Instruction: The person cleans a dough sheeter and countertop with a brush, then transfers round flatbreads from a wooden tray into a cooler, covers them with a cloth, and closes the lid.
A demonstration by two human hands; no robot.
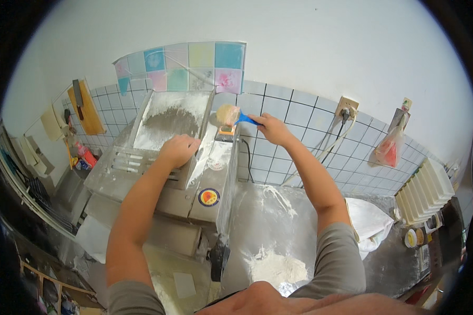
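My right hand (273, 128) grips the blue handle of a brush (228, 115) with pale bristles and a pinkish band. The brush's head is over the top of a floury metal machine (213, 175), beside a small orange-and-black device (226, 133). My left hand (180, 150), fingers curled, rests at the lower edge of the machine's sloping metal tray (169, 118); whether it holds anything cannot be made out. White flour coats the tray's sides and upper part, around a grey patch with less flour.
A steel worktop (270, 232) right of the machine bears a flour heap (278, 269). Farther right are a white cloth or sack (368, 224) and stacked white trays (425, 193). Cables hang from a wall socket (347, 108). A cleaver (78, 98) and wooden board (88, 112) hang left.
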